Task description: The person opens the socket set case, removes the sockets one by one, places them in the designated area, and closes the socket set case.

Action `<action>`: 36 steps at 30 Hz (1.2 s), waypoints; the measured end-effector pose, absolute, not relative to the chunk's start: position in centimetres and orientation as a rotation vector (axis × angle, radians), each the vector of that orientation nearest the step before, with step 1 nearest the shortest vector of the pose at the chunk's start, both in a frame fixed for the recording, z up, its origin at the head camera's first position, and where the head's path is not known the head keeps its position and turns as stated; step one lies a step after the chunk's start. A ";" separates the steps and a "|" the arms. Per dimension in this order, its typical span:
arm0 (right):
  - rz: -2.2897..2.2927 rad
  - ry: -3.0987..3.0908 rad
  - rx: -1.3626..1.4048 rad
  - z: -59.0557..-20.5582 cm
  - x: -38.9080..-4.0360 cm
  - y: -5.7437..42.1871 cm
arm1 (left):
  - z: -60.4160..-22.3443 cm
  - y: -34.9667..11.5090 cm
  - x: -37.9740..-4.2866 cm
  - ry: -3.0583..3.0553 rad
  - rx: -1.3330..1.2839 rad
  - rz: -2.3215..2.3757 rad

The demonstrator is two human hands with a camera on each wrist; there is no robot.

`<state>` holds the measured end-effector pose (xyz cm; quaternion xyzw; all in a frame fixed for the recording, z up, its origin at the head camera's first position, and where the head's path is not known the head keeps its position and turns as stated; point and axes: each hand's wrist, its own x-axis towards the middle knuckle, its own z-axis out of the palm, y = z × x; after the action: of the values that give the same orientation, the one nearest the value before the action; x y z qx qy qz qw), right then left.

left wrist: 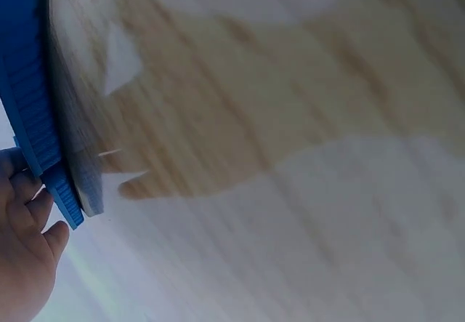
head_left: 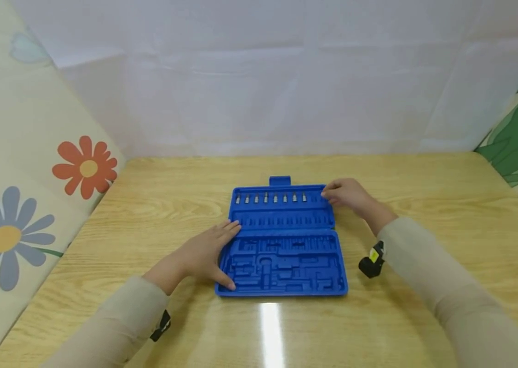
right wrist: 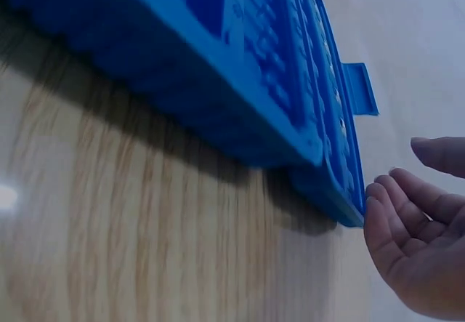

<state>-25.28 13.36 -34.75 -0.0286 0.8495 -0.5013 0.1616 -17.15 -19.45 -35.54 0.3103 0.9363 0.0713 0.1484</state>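
Observation:
An unfolded blue plastic tool case [head_left: 282, 231] lies on the table, its moulded recesses facing up. Several small silver bits [head_left: 265, 198] stand in a row along its far section. My left hand [head_left: 206, 250] rests spread on the case's left side, fingers by the hinge and thumb over the near left corner. At the far right corner is my right hand [head_left: 348, 195], fingertips over the end of the bit row. In the right wrist view its thumb [right wrist: 442, 155] stands apart from the bent fingers [right wrist: 403, 209], and nothing shows between them.
The wooden table [head_left: 171, 184] runs back to a white sheet [head_left: 259, 92]. A blue latch tab [head_left: 279, 181] sticks out from the case's far edge. Flower-patterned cloth [head_left: 6, 204] hangs at both sides. Black wrist cameras [head_left: 371, 263] are worn on both arms.

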 end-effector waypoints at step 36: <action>-1.298 2.483 0.098 -35.5 -28.7 8.3 | -35.7 -19.3 -17.4 2.666 0.807 0.295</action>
<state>-28.67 8.30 -35.55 0.0345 0.8731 -0.4563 0.1683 -17.43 -19.33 -35.68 0.2840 0.9380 0.1038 0.1695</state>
